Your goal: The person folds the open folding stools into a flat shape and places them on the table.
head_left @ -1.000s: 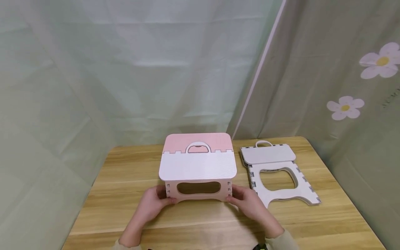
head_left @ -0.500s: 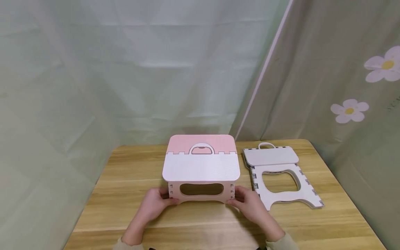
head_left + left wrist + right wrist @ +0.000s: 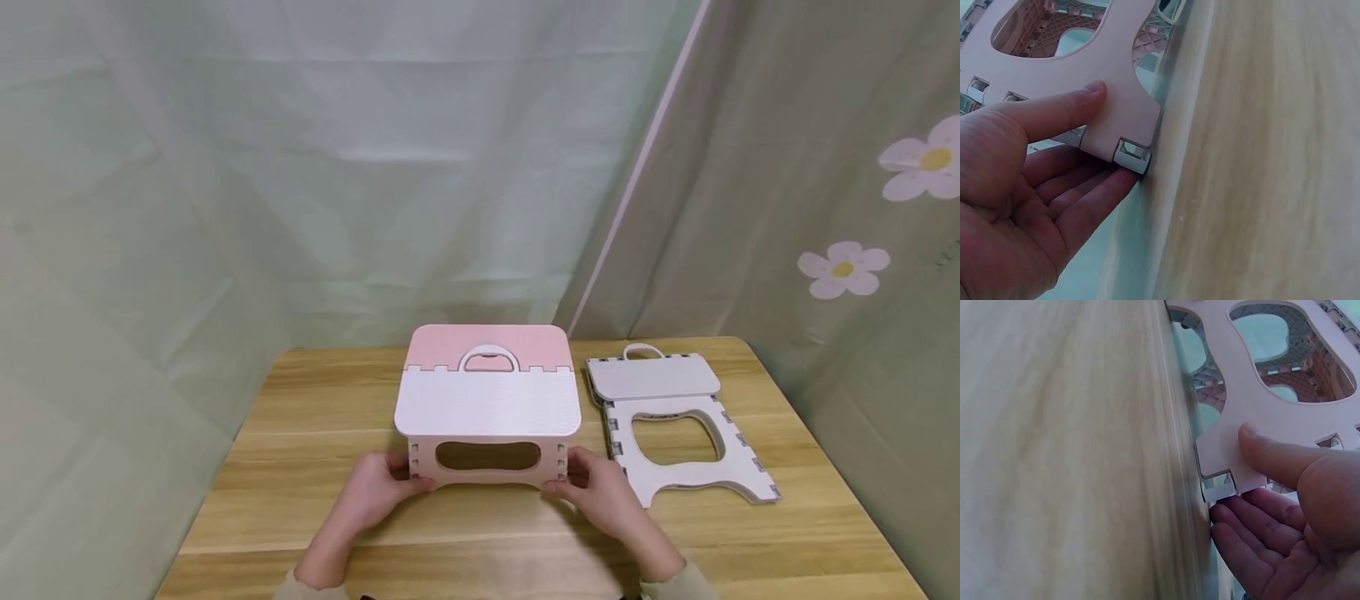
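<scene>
A pink and white folding step stool (image 3: pixel 487 404) stands unfolded on the wooden table, its white arched handle (image 3: pixel 489 352) lying across the seam of the top. My left hand (image 3: pixel 375 492) grips the lower left corner of its near leg panel, thumb on the front face and fingers behind the side edge. At the opposite corner my right hand (image 3: pixel 596 487) pinches the panel the same way. Both wrist views show the pink leg panel (image 3: pixel 1119 69) between thumb and fingers, close to the tabletop. Through the panel's opening the ribbed inside of the stool shows.
On the right of the wooden table (image 3: pixel 285 492) lies a second stool (image 3: pixel 675 425), white and grey and folded flat, its handle toward the back. Pale curtains (image 3: pixel 450 167) hang behind the table and at both sides, the right one printed with white flowers (image 3: pixel 843 269).
The whole head view has shifted slightly, with the scene sitting a little farther right and lower. Both hands keep their hold on the stool's leg panel.
</scene>
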`<action>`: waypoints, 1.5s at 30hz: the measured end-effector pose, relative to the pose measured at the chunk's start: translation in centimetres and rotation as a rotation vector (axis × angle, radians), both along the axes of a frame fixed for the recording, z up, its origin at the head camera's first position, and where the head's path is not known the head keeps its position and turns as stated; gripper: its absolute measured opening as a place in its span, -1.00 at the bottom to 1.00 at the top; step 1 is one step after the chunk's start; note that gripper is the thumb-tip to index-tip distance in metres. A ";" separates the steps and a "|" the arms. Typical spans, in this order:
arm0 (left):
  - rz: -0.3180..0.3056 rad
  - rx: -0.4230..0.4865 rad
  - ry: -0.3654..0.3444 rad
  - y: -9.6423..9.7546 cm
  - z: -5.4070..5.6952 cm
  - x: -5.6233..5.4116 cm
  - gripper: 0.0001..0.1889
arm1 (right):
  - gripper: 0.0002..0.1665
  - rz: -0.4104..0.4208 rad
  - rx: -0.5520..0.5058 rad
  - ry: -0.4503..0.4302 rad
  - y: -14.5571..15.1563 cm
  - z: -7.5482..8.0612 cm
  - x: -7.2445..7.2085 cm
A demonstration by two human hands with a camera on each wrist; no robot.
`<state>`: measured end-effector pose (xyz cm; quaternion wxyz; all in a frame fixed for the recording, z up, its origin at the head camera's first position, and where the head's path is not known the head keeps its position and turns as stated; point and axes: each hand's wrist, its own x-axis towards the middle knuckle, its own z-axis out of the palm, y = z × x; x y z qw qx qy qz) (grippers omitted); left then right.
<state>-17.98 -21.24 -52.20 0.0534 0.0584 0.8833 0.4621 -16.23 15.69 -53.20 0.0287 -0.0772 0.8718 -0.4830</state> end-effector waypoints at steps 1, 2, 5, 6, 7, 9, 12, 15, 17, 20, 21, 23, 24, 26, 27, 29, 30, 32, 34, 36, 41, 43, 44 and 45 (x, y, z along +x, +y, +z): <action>-0.005 0.001 -0.004 0.1 0.1 0.0 -0.70 | -0.54 -0.006 0.000 0.001 0.0 0.0 0.1; -0.008 0.000 -0.006 0.1 0.1 0.1 -0.69 | -0.54 -0.013 0.005 0.001 0.0 0.0 0.1; -0.015 0.008 -0.006 0.4 0.1 0.1 -0.70 | -0.55 -0.030 0.008 -0.008 -0.1 0.1 0.2; -0.015 0.009 -0.003 0.4 0.1 0.2 -0.70 | -0.55 -0.034 0.009 -0.011 -0.1 0.1 0.2; -0.014 0.011 0.000 0.5 0.0 0.2 -0.70 | -0.55 -0.037 0.006 -0.015 -0.1 0.1 0.2; -0.011 0.015 0.007 0.5 0.0 0.2 -0.71 | -0.56 -0.044 0.010 -0.023 -0.2 0.1 0.2; -0.006 0.015 0.016 0.6 -0.2 0.1 -0.72 | -0.57 -0.048 0.024 -0.024 -0.2 0.1 0.1; 0.001 0.022 0.011 0.5 -0.2 0.2 -0.73 | -0.59 -0.047 0.041 -0.024 -0.2 0.1 0.1; 0.003 0.025 0.003 0.5 -0.1 0.2 -0.73 | -0.59 -0.047 0.053 -0.021 -0.2 0.2 0.1; 0.000 0.026 -0.010 0.6 0.1 0.2 -0.74 | -0.60 -0.045 0.069 -0.011 -0.2 0.2 0.1; -0.002 0.024 -0.010 0.6 0.2 0.2 -0.74 | -0.60 -0.044 0.075 -0.007 -0.2 0.2 0.1; -0.012 0.015 -0.007 0.5 0.4 0.3 -0.74 | -0.60 -0.039 0.085 -0.001 -0.2 0.3 0.1; -0.017 0.014 -0.008 0.6 0.5 0.3 -0.74 | -0.60 -0.036 0.091 0.003 -0.2 0.3 0.1; -0.019 0.008 -0.009 0.6 0.6 0.3 -0.74 | -0.61 -0.029 0.103 0.008 -0.1 0.4 0.1; -0.020 0.002 -0.011 0.6 0.6 0.4 -0.74 | -0.61 -0.023 0.107 0.010 -0.1 0.4 0.1; -0.021 -0.002 -0.014 0.6 0.6 0.4 -0.75 | -0.61 -0.013 0.112 0.015 0.0 0.5 0.1; -0.020 -0.004 -0.014 0.6 0.6 0.4 -0.75 | -0.60 -0.011 0.115 0.018 0.0 0.6 0.2; -0.023 -0.008 -0.012 0.5 0.5 0.4 -0.76 | -0.60 -0.005 0.114 0.020 0.0 0.6 0.2; -0.030 -0.007 -0.008 0.5 0.4 0.4 -0.76 | -0.60 -0.002 0.110 0.020 0.0 0.6 0.1; -0.036 -0.003 -0.007 0.5 0.4 0.3 -0.76 | -0.59 -0.001 0.110 0.021 0.0 0.6 0.1; -0.061 0.013 0.001 0.3 0.3 0.2 -0.76 | -0.62 0.004 0.113 0.029 0.0 0.6 0.1; -0.070 0.016 0.005 0.3 0.3 0.2 -0.77 | -0.64 0.008 0.111 0.031 0.0 0.7 0.1; -0.074 0.017 0.005 0.3 0.3 0.1 -0.77 | -0.64 0.009 0.113 0.032 0.0 0.7 0.1; -0.077 0.019 0.004 0.3 0.3 0.1 -0.78 | -0.64 0.010 0.114 0.032 0.1 0.7 0.1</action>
